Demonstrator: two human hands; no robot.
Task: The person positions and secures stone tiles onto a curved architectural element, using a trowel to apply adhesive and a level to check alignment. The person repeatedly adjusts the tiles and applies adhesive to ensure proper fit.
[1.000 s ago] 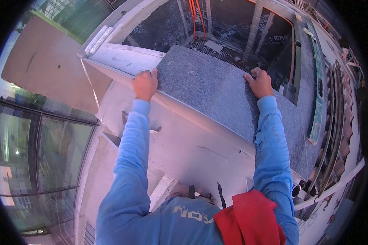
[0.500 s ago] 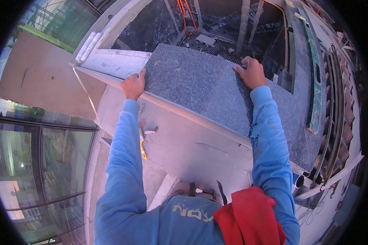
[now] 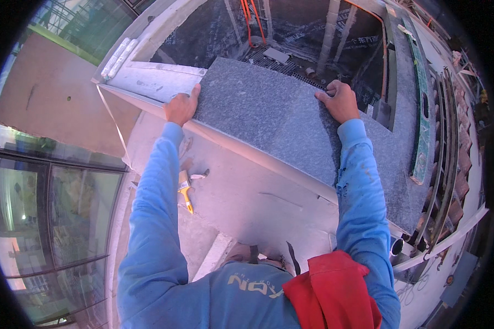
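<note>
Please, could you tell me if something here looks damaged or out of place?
Yes: the right sleeve looks torn. Its inner edge is ragged at the forearm, while the left sleeve looks whole. The grey stone slab between the left hand and right hand shows no obvious break.

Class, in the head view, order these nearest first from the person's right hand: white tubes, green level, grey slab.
1. Grey slab: touching the right hand, mainly leftward.
2. Green level: to that hand's right.
3. White tubes: far left, beyond the left hand.
</note>
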